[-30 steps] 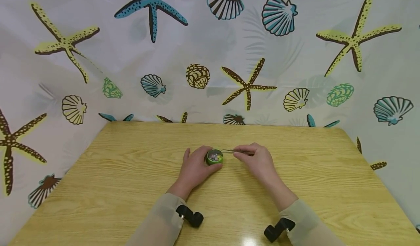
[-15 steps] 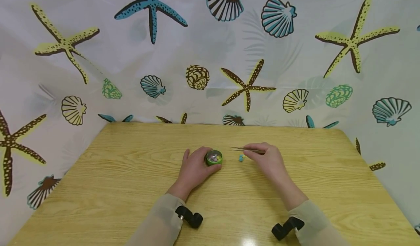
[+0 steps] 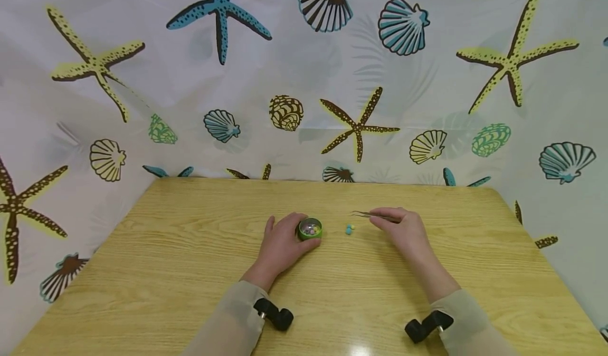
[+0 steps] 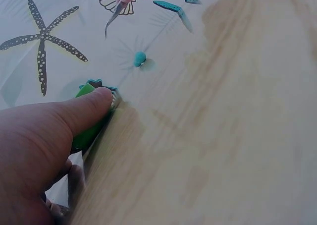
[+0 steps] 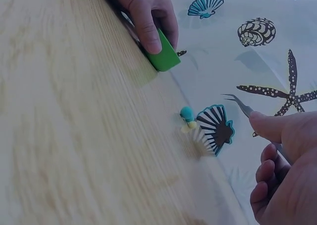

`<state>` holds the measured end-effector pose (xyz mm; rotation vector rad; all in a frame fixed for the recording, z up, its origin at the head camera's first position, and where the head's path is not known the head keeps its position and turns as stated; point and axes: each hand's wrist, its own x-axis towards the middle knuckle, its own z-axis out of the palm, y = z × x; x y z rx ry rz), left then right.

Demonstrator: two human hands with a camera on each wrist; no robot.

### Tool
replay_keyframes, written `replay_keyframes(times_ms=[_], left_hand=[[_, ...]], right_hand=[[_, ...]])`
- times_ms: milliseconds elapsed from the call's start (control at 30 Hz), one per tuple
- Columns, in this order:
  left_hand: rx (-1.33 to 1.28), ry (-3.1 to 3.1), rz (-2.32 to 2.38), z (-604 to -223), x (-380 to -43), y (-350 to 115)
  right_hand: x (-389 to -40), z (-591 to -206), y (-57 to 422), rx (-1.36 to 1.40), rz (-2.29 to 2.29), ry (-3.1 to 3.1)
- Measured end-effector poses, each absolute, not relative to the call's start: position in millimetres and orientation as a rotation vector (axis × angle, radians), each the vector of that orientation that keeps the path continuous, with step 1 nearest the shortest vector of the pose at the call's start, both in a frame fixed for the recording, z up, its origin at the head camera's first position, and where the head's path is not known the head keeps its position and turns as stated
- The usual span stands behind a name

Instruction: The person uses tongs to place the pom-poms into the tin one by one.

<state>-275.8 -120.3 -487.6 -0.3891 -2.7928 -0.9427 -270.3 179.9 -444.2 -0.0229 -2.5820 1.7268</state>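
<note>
My left hand (image 3: 282,245) grips a small round green tin (image 3: 311,236), its thumb along the near side. Several small pale, purple and yellow beads show inside the tin in the head view. My right hand (image 3: 401,232) pinches a pair of bent-tip metal tweezers (image 3: 375,215); their points are slightly apart with nothing between them. Between the hands, on the table, lies a little cluster of blue beads (image 3: 349,230) with a yellow bead (image 5: 192,125) beside them. The tweezer tips hover just beyond this cluster.
The wooden table (image 3: 190,271) reaches back to a white cloth (image 3: 266,71) printed with starfish and shells, which also hangs at both sides. A black camera mount (image 3: 275,315) sits on each sleeve.
My right hand has moved to the right with the tweezers, away from the tin, uncovering the blue and yellow beads. The left hand keeps holding the tin in place.
</note>
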Motion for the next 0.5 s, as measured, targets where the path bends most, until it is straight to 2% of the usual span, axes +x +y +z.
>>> replay_keyframes(times_ms=[500], left_hand=[[-0.383,-2.798,-0.949,-487.5,-273.5,-121.0]], right_hand=[[-277.5,-459.1,190.7,-0.055,1.744,-2.631]])
